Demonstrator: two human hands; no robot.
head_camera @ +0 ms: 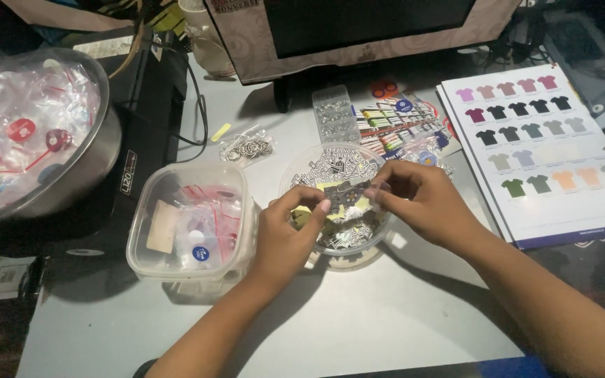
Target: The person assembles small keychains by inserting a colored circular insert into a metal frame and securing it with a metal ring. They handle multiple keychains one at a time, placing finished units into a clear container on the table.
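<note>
hands point(348, 210) pinching small dark piece point(346, 192), details unclear

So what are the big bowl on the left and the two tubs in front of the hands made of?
The bowl looks like polished metal, probably steel: its grey wall shines. The square tub and the round tub look like clear, slightly cloudy plastic, since their contents show through the walls. The small piece pinched between both hands looks like thin printed card or plastic; I can't tell which.

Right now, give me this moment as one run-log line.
left hand: pinching small grey printed sticker | right hand: pinching the sticker's other end | below: round clear plastic tub of stickers | left: square clear plastic container
</note>
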